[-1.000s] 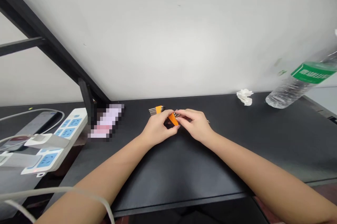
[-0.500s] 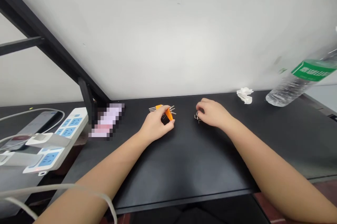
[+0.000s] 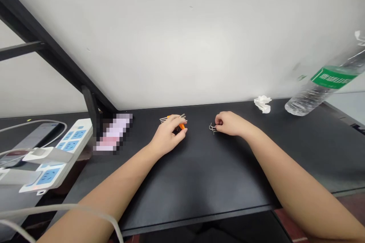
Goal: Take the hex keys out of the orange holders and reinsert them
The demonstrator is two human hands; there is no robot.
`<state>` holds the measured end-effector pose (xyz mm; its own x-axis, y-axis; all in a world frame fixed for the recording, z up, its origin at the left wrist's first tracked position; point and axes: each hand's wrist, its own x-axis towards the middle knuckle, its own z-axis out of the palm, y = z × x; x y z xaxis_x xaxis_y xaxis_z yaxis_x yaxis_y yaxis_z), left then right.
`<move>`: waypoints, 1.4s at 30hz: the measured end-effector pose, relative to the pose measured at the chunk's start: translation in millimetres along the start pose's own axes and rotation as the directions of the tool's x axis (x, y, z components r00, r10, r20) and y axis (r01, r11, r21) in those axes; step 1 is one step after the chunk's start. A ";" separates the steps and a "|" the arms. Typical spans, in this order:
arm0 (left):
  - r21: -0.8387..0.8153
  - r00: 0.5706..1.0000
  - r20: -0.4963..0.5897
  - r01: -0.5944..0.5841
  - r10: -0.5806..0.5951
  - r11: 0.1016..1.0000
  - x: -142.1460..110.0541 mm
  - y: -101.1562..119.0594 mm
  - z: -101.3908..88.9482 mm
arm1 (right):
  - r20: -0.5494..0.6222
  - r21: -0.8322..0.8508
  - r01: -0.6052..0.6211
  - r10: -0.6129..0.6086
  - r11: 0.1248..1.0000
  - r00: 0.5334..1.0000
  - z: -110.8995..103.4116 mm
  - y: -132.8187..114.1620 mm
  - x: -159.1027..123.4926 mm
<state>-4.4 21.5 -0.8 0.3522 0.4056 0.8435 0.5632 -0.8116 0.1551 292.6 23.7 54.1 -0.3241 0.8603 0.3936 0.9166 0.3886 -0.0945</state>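
My left hand [image 3: 168, 134] is closed around an orange hex key holder [image 3: 181, 126], just above the black table. Several silver hex keys [image 3: 163, 119] stick out of the holder on both sides of my fingers. To the right, my right hand [image 3: 229, 123] has its fingers curled in at a few small bent hex keys [image 3: 212, 128]. Their short ends show left of the fingertips, and the rest is covered by the hand. I cannot see how many keys the fingers touch.
The black table [image 3: 199, 182] meets a white wall. Crumpled tissue [image 3: 262, 104] and a clear plastic bottle [image 3: 310, 94] with a green label are at the right. A white power strip [image 3: 70, 151] with plugs, a phone [image 3: 34, 144], cables and a black metal frame [image 3: 91, 108] occupy the left.
My left fingers have shifted over the orange holder, covering more of it. My right hand has dropped slightly, and more of the bent hex keys shows beside its fingertips.
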 end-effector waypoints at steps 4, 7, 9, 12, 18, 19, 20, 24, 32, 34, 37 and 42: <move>0.030 1.000 0.011 0.000 -0.001 1.000 -0.7 2.6 -0.4 | 0.042 -0.065 -0.015 0.018 0.998 0.999 2.6 -6.7 1.0; 0.020 1.000 0.024 0.003 -0.003 1.000 -1.2 3.5 -1.0 | 0.041 -0.144 -0.060 0.066 0.988 0.997 2.0 -12.8 1.6; 0.001 0.999 0.035 0.034 -0.034 0.999 -1.6 3.9 -1.2 | -0.004 -0.138 -0.069 0.069 0.988 0.998 0.8 -14.0 1.3; -0.038 0.989 0.056 0.140 -0.138 0.989 -2.5 4.8 -0.2 | -0.141 0.083 -0.003 0.015 0.997 0.990 1.1 -14.5 -0.9; -0.018 0.984 0.076 0.162 -0.161 0.987 -4.4 12.7 3.9 | -0.332 0.870 0.337 -0.076 0.362 0.940 18.5 -45.5 -7.6; -0.001 0.984 0.084 0.160 -0.159 0.987 -4.5 14.9 4.1 | -0.350 0.884 0.361 -0.092 0.297 0.932 22.3 -53.1 -8.7; 0.012 0.983 0.094 0.159 -0.159 0.987 -4.5 17.0 4.0 | -0.365 0.885 0.378 -0.099 0.273 0.926 26.0 -60.1 -9.7; 0.006 0.984 0.094 0.153 -0.153 0.988 -4.5 21.8 3.2 | -0.385 0.861 0.397 -0.101 0.319 0.917 37.9 -76.5 -12.0; 0.029 0.988 0.070 0.133 -0.134 0.991 -5.3 23.0 5.1 | -0.418 0.823 0.399 -0.043 0.404 0.907 48.2 -80.4 -8.7; 0.023 0.988 0.069 0.139 -0.140 0.990 -5.1 23.5 4.6 | -0.419 0.830 0.390 -0.018 0.399 0.908 49.3 -79.3 -8.1; 0.016 0.987 0.065 0.144 -0.144 0.990 -4.9 23.5 3.5 | -0.417 0.842 0.386 -0.001 0.376 0.909 50.5 -76.9 -7.9; 0.021 0.987 0.061 0.150 -0.151 0.989 -5.1 20.6 3.7 | -0.482 0.752 0.441 -0.048 0.489 0.875 51.9 -74.0 -8.7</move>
<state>8.2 4.2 -3.8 0.3083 0.5481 0.7775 0.6249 -0.7330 0.2689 215.4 4.6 10.1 -0.2148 0.5748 0.7896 0.1290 0.8181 -0.5604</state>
